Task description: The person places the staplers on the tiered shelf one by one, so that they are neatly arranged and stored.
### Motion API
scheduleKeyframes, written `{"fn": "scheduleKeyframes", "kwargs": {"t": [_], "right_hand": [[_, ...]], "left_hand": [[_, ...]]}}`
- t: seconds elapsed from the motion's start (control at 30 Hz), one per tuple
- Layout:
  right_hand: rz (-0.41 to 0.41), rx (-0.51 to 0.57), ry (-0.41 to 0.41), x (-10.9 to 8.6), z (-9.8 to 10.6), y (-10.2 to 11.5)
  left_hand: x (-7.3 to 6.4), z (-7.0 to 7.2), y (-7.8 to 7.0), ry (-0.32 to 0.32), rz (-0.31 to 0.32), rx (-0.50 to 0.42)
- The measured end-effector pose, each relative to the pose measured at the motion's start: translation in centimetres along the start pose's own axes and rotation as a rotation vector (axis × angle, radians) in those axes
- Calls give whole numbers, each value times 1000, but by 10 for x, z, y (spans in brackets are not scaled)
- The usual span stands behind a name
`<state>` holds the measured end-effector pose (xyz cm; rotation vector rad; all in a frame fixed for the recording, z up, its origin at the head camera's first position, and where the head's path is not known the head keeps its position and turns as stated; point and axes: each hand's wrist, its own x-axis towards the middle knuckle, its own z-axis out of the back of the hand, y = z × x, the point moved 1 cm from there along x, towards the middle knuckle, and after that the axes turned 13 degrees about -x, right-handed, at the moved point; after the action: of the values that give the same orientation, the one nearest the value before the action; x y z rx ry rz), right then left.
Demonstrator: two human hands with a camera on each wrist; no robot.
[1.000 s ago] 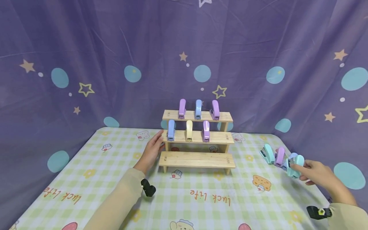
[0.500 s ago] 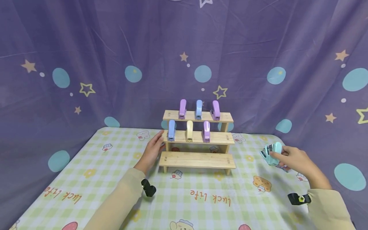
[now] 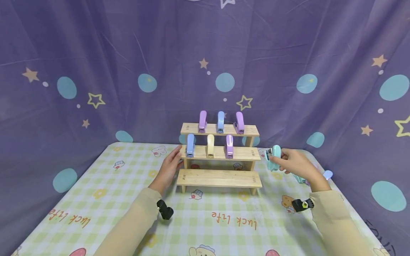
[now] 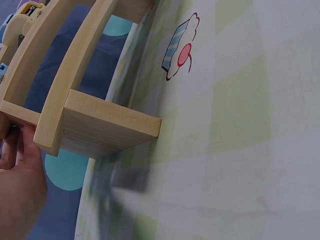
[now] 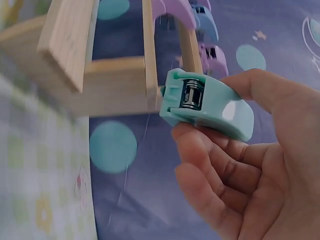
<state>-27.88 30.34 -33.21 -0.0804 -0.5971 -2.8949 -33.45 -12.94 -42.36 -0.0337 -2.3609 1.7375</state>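
Note:
My right hand (image 3: 298,164) pinches a mint-green mini stapler (image 3: 276,153) between thumb and fingers, just right of a three-tier wooden display stand (image 3: 219,177). In the right wrist view the stapler (image 5: 225,111) overlaps the end of a shelf, its metal spring part facing the stand. My left hand (image 3: 167,170) grips the stand's left end at the middle shelf; in the left wrist view its fingers (image 4: 30,145) bend in at the wood. On the middle tier stand a blue stapler (image 3: 190,145), a cream stapler (image 3: 210,145) and a purple stapler (image 3: 229,146).
The top tier bears a purple stapler (image 3: 203,121), a blue stapler (image 3: 220,122) and another purple stapler (image 3: 239,122). At the right, partly behind my right hand, lie a mint-green stapler (image 3: 299,179) and a blue stapler (image 3: 327,174). A patterned curtain (image 3: 269,53) hangs behind the checked tablecloth (image 3: 128,192).
My right hand has carried the mint-green stapler leftward and up, from the staplers at the table's right side to beside the stand's middle tier. My left hand stays in place.

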Motion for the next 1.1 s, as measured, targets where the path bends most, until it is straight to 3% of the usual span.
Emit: {"fn": "scheduleKeyframes", "kwargs": {"t": [0.5,0.7,1.1], "right_hand": [[32,-1,-69,45,-26,34],[12,-14,-113,53,-31,38],[-30,15,-148,62,-42,43]], "left_hand": [[1,0,0,-17,10,10],[1,1,2,-14,-22,4],[1,0,1,-6,-22,-14]]}}
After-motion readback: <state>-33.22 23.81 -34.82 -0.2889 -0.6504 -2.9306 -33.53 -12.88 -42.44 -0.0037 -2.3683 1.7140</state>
